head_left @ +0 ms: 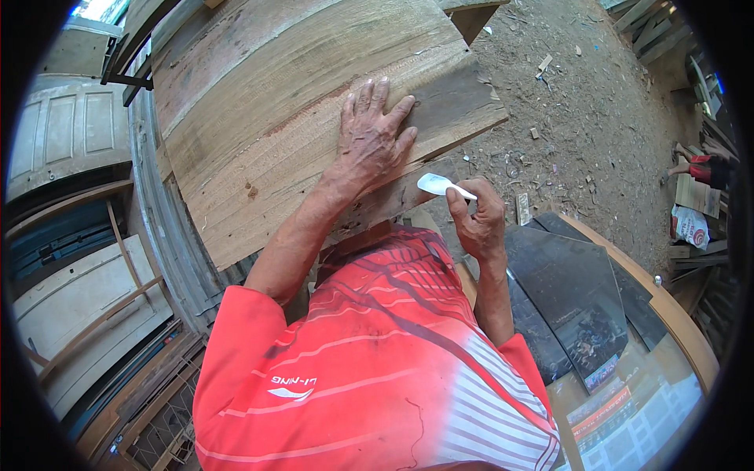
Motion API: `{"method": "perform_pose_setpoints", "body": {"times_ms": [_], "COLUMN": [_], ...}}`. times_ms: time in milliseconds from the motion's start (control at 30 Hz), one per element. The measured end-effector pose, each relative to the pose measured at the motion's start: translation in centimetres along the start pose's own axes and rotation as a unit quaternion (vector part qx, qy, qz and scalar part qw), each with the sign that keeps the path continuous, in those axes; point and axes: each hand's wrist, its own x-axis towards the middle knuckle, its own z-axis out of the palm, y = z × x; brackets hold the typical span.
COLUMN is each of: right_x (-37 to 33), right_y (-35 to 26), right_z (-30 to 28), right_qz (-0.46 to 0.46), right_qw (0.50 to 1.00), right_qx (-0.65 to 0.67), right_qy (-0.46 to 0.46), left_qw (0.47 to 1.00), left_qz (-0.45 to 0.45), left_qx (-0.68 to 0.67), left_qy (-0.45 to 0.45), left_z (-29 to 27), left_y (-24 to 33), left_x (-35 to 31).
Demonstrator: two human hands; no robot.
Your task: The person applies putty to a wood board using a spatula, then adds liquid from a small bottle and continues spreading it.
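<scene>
My left hand (371,135) lies flat with its fingers spread on a broad wooden panel (259,133) made of joined boards. A reddish-brown streak runs along the panel's grain by my fingertips. In my right hand (481,220) is a white plastic spoon (437,184), gripped by its handle between thumb and fingers. Its broad end points left, just off the panel's near edge. What the spoon carries, if anything, I cannot make out.
Dark glossy sheets (569,290) rest on a wood-edged table at right. Dirt ground (573,118) strewn with wood chips spreads beyond. Old doors (67,129) and frames lean at left beside corrugated metal (161,188). Another person (704,169) is at far right near stacked timber.
</scene>
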Motion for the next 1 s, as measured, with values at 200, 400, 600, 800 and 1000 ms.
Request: {"method": "perform_pose_setpoints", "body": {"times_ms": [200, 400, 600, 800, 1000], "right_x": [0.6, 1.0, 1.4, 2.1, 2.8], "right_y": [0.1, 0.1, -0.3, -0.3, -0.2], "right_z": [0.1, 0.2, 0.1, 0.4, 0.4], "right_qz": [-0.001, 0.010, 0.012, 0.006, 0.011], "right_qw": [1.000, 1.000, 1.000, 1.000, 0.999], "right_qx": [-0.007, 0.008, -0.004, -0.020, -0.008], "right_qy": [-0.009, -0.012, -0.019, -0.021, -0.032], "left_qw": [1.000, 1.000, 0.999, 1.000, 0.999], "left_qz": [0.006, -0.009, 0.019, -0.004, -0.001], "left_qx": [-0.027, -0.014, -0.022, -0.027, -0.034], "left_qy": [0.002, 0.004, 0.020, 0.006, 0.018], "left_z": [0.1, -0.5, 0.3, -0.5, -0.2], "left_y": [-0.5, 0.4, -0.7, 0.2, 0.1], "left_x": [-0.6, 0.4, -0.8, -0.2, 0.4]}}
